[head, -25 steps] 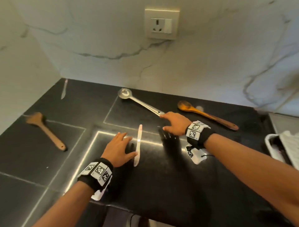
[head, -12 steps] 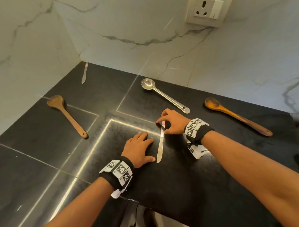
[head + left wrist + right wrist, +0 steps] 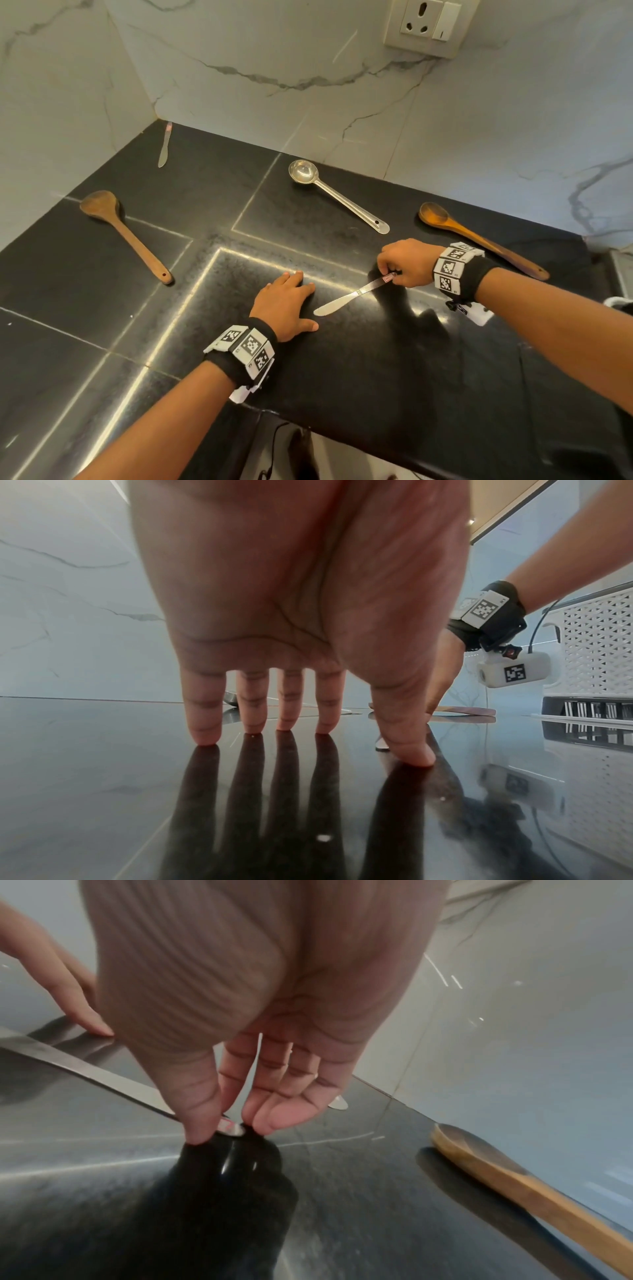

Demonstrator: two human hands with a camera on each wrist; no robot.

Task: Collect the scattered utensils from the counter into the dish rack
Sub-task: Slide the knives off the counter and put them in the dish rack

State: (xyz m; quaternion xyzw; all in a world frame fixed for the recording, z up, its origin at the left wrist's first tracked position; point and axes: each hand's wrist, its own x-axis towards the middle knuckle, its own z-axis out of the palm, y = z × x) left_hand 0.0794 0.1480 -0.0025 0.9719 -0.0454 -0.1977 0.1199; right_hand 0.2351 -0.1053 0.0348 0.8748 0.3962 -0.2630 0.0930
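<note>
Steel butter knife (image 3: 346,298): thin, flat, rigid, light, and likely slick on the polished black surface (image 3: 376,377). It sits too low for a grab at mid-blade; best hold is the handle end, tipped up so the fingers get under it. That's where the right hand (image 3: 407,262) has it: thumb and fingertips (image 3: 202,1123) pinch the handle tip, remaining fingers loosely curled, nothing else held. Handle end looks slightly raised; blade tip seems down on the surface, pointing toward the left hand (image 3: 286,306). Pinch on such a small end is marginal, so the knife could pivot or slip when lifted.

Left hand is flat, fingers straight and spread, pressing the surface, holding nothing; its thumb is just beside the blade tip, contact unclear.

Still lying out: steel ladle (image 3: 337,195), two wooden spoons (image 3: 125,234) (image 3: 479,238), second knife (image 3: 165,145) at the far corner. White dish rack (image 3: 596,647) stands off to the right.
</note>
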